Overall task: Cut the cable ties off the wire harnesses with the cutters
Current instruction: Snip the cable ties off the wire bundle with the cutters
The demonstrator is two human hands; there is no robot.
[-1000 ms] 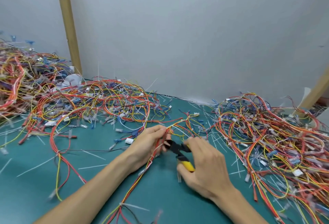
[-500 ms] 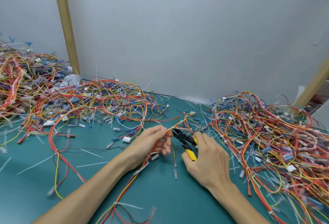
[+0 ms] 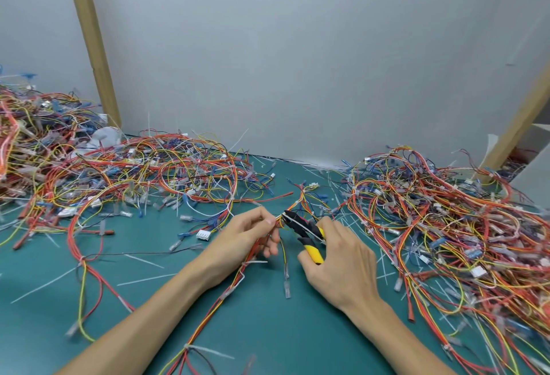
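On the smooth teal mat [image 3: 268, 330], the left hand [image 3: 247, 237] pinches a thin bundle of red, orange and yellow wires [image 3: 238, 279]. Just right of that hand, the right hand [image 3: 342, 264] grips the yellow-handled cutters [image 3: 302, 227], black tips at a white cable tie [image 3: 290, 220]. Tangled harness piles [image 3: 446, 225] lie further right and left.

Left hand [image 3: 247, 234] pinching, right hand [image 3: 339, 258] clenched, forearms converging.
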